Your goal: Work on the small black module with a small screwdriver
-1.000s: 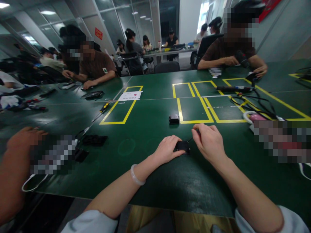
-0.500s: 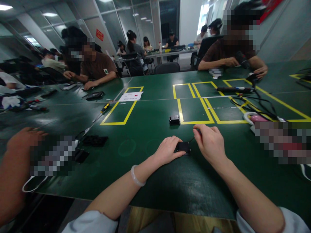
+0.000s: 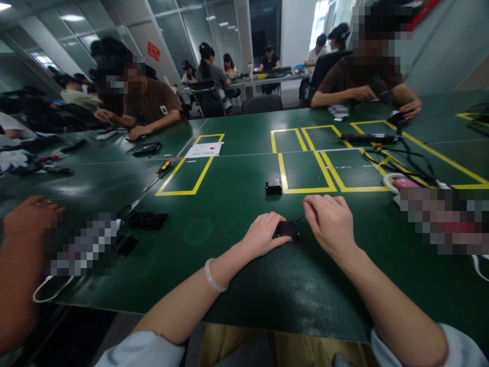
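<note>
A small black block [image 3: 289, 231] lies on the green table [image 3: 225, 285] in front of me. My left hand [image 3: 264, 232] grips its left side between thumb and fingers. To the right of the block, my right hand [image 3: 331, 220] is pinched around a thin dark tool, whose shaft [image 3: 301, 218] points at the block's upper right corner. The rest of that tool is hidden in my fingers. A second black block [image 3: 273, 187] sits farther back, beside a yellow taped outline.
Black flat parts [image 3: 147, 220] and a yellow-black screwdriver [image 3: 163, 168] lie to the left, near another person's hand [image 3: 32, 219]. Cables [image 3: 410, 165] and a pink roll [image 3: 408, 183] are on the right. Two people sit across the table.
The view has shifted slightly. Both of my hands keep nearly the same places at the black block. The other person's hand at the left has moved a little to the left.
</note>
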A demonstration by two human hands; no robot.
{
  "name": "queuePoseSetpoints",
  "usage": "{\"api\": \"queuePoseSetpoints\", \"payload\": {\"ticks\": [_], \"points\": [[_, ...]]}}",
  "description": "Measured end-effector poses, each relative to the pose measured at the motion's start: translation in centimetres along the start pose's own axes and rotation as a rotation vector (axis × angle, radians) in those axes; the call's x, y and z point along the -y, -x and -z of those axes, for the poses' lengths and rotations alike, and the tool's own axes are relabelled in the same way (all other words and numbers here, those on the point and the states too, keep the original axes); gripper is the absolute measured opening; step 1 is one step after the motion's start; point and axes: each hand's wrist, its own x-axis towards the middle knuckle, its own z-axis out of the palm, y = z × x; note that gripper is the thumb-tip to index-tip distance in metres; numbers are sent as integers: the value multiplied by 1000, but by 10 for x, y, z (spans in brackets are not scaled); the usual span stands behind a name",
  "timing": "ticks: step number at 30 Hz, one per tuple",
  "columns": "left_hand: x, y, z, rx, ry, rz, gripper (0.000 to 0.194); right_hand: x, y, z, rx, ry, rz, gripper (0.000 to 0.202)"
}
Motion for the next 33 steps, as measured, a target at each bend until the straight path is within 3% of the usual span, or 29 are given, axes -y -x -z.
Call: {"api": "queuePoseSetpoints", "payload": {"ticks": [8,17,33], "points": [[0,0,-1,-4,-6,7,38,1,2,-4,-92,-87,-14,10],[0,-1,-1,11,16,16,37,-1,3,-6,-28,-68,-12,21],[0,0,-1,-1,6,7,37,-2,3,-7,-24,-63,0,12]]}}
